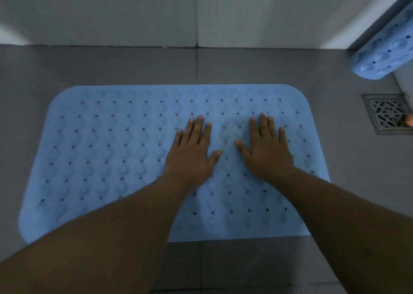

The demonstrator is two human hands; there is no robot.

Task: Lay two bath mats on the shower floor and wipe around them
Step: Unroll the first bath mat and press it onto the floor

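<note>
1. The flat, light-blue rubber bath mat with rounded corners and rows of small holes (107, 150) lies spread on the grey tiled shower floor (335, 74). Its far edge runs parallel to the pale wall (134, 14), with a strip of bare floor between them.
2. The left hand (192, 150) and the right hand (266, 150) rest palm-down on the mat's right half, close together. The fingers are straight and spread, grasping nothing.
3. The step in hand looks like pressing the mat down so it grips. To do it well, I judge the palms should push firmly and work outward from the middle toward each edge, so no bubble stays trapped.
4. The left half and the corners seem to need the same pressing.
5. A second blue perforated mat, rolled up (384, 54), leans in the far right corner, not yet laid.
6. A square metal floor drain (386, 115) sits right of the flat mat, apart from it; the second mat should probably not cover it.
7. Open floor shows on all sides, narrowest at the near edge.
</note>
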